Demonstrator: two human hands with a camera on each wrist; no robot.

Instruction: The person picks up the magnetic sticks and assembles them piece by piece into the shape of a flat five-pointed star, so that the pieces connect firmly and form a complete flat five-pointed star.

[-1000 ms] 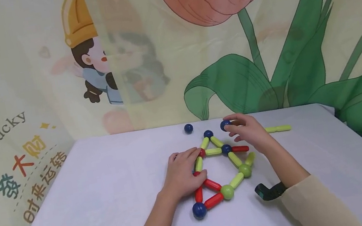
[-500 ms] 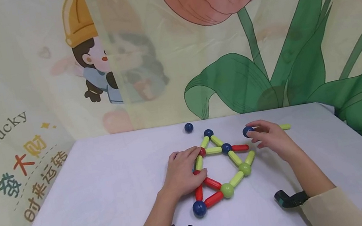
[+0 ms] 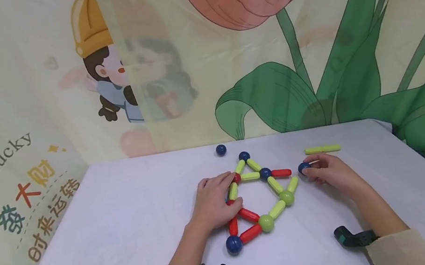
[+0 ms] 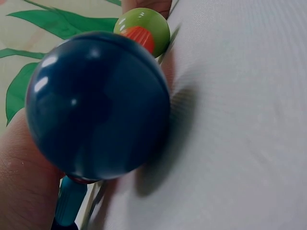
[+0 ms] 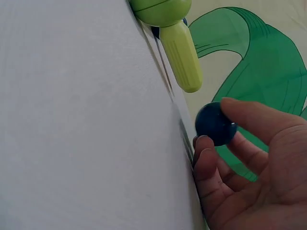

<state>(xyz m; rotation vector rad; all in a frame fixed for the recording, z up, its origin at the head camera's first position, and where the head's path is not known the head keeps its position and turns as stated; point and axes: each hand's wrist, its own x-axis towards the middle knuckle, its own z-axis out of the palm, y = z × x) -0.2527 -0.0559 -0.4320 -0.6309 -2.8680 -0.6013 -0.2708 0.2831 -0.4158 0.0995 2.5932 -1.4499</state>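
A frame of magnetic balls and sticks lies on the table, with green balls (image 3: 266, 223), blue balls (image 3: 234, 245), red sticks (image 3: 251, 235) and yellow-green sticks (image 3: 277, 209). My left hand (image 3: 214, 203) holds its left side, index finger at one red ball (image 3: 237, 178) and thumb over another. Some of its fingertips are hidden. My right hand (image 3: 332, 173) pinches a loose blue ball (image 5: 216, 123) between thumb and fingers. That ball is right of the free end of a yellow-green stick (image 5: 181, 57), apart from it.
A spare blue ball (image 3: 221, 150) sits near the table's back edge. At the back right lies a loose yellow-green stick (image 3: 322, 149). A printed cloth (image 3: 166, 65) hangs behind the white table (image 3: 108, 245).
My right hand has carried the blue ball rightward and then toward me, down past the loose yellow-green stick, which now shows whole. My left hand and the frame stay in place.
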